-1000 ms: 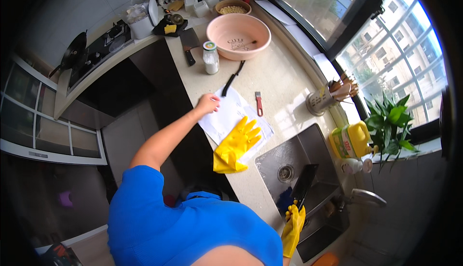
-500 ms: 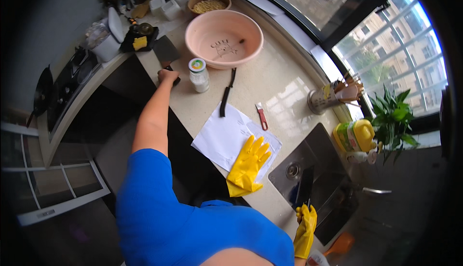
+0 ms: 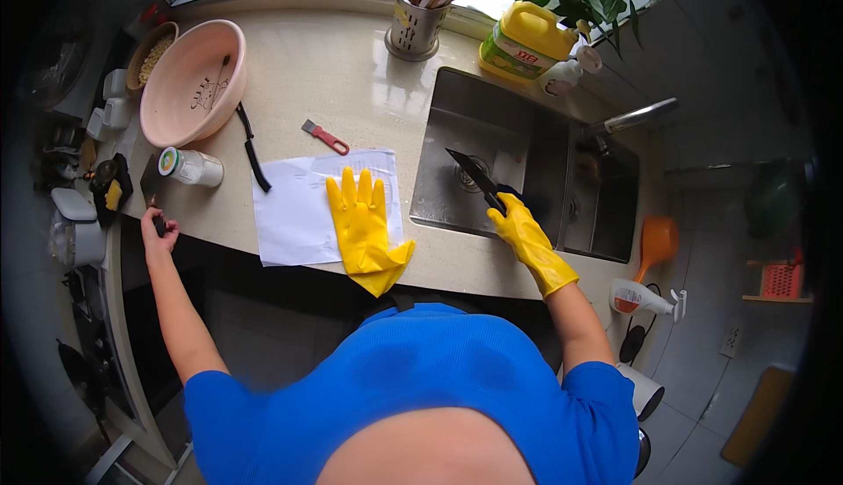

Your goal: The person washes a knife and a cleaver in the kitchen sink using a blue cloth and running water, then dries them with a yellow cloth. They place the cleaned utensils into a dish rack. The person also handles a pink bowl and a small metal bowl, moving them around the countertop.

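At the counter's left edge, my bare left hand [image 3: 160, 234] is closed around the black handle of a cleaver [image 3: 151, 176], whose dark broad blade lies on the counter beside a white-lidded glass jar [image 3: 195, 169]. My right hand [image 3: 525, 232] wears a yellow rubber glove and grips a black-bladed knife [image 3: 471, 169]. That blade hangs over the steel sink [image 3: 439, 195], its tip toward the upper left. Between my hands, the other yellow rubber glove [image 3: 362, 226] lies flat on white paper sheets [image 3: 285, 217].
A red-handled scraper [image 3: 329, 139] and a narrow black-handled tool [image 3: 254, 155] lie behind the paper. A pink basin [image 3: 189, 90] stands back left. Behind the sink are a utensil holder [image 3: 414, 28], a yellow jug [image 3: 527, 41] and the faucet [image 3: 637, 116].
The view has swung to the right, bringing the sink toward the middle. My right hand and its knife now show fully over the sink. My left hand stays on the cleaver's handle.
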`<state>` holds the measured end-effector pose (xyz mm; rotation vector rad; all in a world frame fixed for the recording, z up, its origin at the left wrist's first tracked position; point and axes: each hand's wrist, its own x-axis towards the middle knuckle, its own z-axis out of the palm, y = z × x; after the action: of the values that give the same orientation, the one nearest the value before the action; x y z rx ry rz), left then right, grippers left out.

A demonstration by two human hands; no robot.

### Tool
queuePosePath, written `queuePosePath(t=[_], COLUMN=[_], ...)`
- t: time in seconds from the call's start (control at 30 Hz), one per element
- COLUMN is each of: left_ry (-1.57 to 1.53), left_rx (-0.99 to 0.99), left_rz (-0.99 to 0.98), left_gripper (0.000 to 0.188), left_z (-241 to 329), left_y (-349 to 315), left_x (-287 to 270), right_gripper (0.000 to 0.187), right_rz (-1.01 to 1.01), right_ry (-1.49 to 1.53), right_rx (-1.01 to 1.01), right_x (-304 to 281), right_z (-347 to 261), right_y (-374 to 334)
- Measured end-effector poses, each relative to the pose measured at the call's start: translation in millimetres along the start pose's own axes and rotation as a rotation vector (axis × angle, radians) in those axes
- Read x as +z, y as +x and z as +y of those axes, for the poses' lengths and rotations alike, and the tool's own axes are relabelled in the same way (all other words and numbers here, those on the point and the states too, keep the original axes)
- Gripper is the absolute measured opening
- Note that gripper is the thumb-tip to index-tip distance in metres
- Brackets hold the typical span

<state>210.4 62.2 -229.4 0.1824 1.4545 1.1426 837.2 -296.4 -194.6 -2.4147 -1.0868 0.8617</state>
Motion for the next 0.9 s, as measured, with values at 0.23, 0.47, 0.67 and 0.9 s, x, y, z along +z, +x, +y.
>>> queuePosePath(t=[0.23,0.47,0.67,0.9], left_ry=[-0.025,0.068,0.065,-0.074], left_rx=[-0.044,-0.098,-0.098,-0.152], left_rz=[-0.205,-0.368,-0.558,-0.627], left_gripper=[0.009,0.043,0.039,0.032], left_z=[-98.7,-179.7,-192.3,-171.2], left_y=[-221.7,-409.2,-427.5,-404.7], left_x=[-68.5,-24.6,29.5,62.2], right_gripper=[0.051,0.046,0.046,0.043], right_rz=[0.114,-0.081,0.039,0.016], right_ry=[-0.047,0.555,0.510,0.218], right_rx=[-0.147,0.021,-0.203,-0.723], right_x=[43.0,16.6,-6.2,-3.2], right_z=[51.2,82.9,71.5,23.4], right_y=[60.2,50.6,14.4,-9.5])
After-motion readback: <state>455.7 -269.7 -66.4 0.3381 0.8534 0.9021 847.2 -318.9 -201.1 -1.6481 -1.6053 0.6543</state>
